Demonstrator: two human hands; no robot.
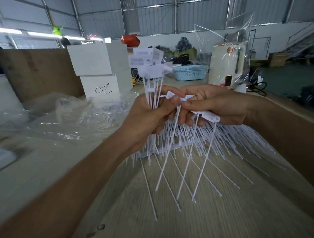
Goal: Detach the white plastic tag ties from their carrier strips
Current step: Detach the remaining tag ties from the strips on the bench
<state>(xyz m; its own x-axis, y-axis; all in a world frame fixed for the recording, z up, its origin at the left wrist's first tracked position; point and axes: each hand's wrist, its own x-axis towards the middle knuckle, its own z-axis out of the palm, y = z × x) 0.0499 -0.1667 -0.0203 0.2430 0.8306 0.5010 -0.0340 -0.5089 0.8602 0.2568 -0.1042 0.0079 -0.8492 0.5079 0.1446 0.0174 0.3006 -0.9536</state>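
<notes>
The left hand (149,117) grips a bunch of upright ties (152,72); the right hand (214,106) pinches a strip of ties (208,115), both raised above the table (218,214).

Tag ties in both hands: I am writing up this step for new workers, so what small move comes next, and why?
Probably the right hand twists its strip away to snap a tie free: the left hand already grips a bundle of loose ties upright, and three tails hang from that strip.
</notes>
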